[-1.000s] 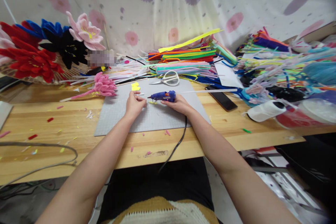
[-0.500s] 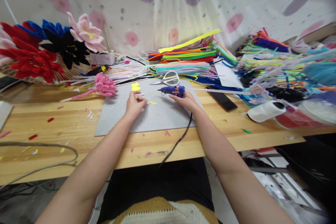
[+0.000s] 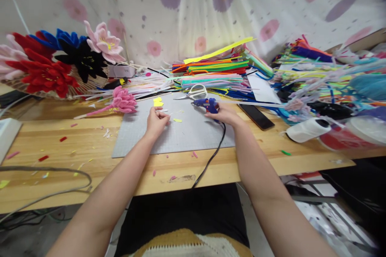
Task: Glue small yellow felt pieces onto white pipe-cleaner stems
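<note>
My left hand (image 3: 157, 122) is over the grey cutting mat, thumb and fingers pinched on thin white strands (image 3: 175, 114) with yellowish tips. They look like flower stamens; the held ends are hidden by the fingers. A small yellow strip (image 3: 177, 120) lies on the mat just right of that hand, and yellow pieces (image 3: 157, 101) lie beyond it. My right hand (image 3: 225, 115) is closed around the handle of a blue hot glue gun (image 3: 207, 105), nozzle pointing left. From its back a long whitish glue stick (image 3: 250, 104) reaches right. Its black cord (image 3: 211, 156) hangs over the table edge.
White-handled scissors (image 3: 197, 91) lie behind the glue gun. Bundles of coloured pipe cleaners (image 3: 214, 66) are heaped at the back. A pink fuzzy flower (image 3: 123, 100) rests left of the cutting mat (image 3: 141, 144). A phone (image 3: 256, 116) and a white spool (image 3: 307, 129) are on the right.
My right hand has drawn the glue gun rightward, away from the strands in my left hand. My left hand keeps its pinch. The whole view has shifted slightly.
</note>
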Demonstrator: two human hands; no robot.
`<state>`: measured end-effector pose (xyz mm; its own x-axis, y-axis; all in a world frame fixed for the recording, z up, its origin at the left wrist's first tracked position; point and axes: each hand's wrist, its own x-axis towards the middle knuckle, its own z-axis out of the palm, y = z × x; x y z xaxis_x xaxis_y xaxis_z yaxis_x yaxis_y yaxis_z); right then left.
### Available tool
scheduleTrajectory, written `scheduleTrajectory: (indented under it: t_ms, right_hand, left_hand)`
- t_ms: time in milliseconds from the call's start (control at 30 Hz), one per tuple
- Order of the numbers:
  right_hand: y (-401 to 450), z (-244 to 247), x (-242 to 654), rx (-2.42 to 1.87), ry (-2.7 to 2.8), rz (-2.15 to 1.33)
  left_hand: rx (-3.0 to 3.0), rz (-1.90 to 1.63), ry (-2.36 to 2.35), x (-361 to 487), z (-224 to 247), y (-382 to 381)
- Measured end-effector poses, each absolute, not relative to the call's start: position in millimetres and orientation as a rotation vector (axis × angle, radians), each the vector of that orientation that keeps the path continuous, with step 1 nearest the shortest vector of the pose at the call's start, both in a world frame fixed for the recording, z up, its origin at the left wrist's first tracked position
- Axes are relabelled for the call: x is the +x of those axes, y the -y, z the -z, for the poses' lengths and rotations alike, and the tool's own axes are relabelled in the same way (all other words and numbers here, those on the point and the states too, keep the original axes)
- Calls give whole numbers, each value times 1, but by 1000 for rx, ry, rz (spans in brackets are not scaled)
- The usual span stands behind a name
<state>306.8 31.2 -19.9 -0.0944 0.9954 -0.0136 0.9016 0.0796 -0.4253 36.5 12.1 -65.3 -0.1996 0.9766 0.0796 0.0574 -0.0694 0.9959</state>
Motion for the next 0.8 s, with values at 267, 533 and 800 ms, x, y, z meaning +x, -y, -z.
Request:
scheduleTrajectory:
  t_ms: [267, 533, 800]
  right_hand:
    - [3, -11, 292, -2173, 2369, -546]
    - [-18, 36, 202, -1502, 2197, -560]
    - [-18, 47, 191, -1485, 2194, -546]
  left_hand:
    - [1146, -1441, -1390, 40, 63, -13]
    - [1172, -1437, -1383, 38, 66, -12]
    - [1172, -1429, -1377, 38, 62, -10]
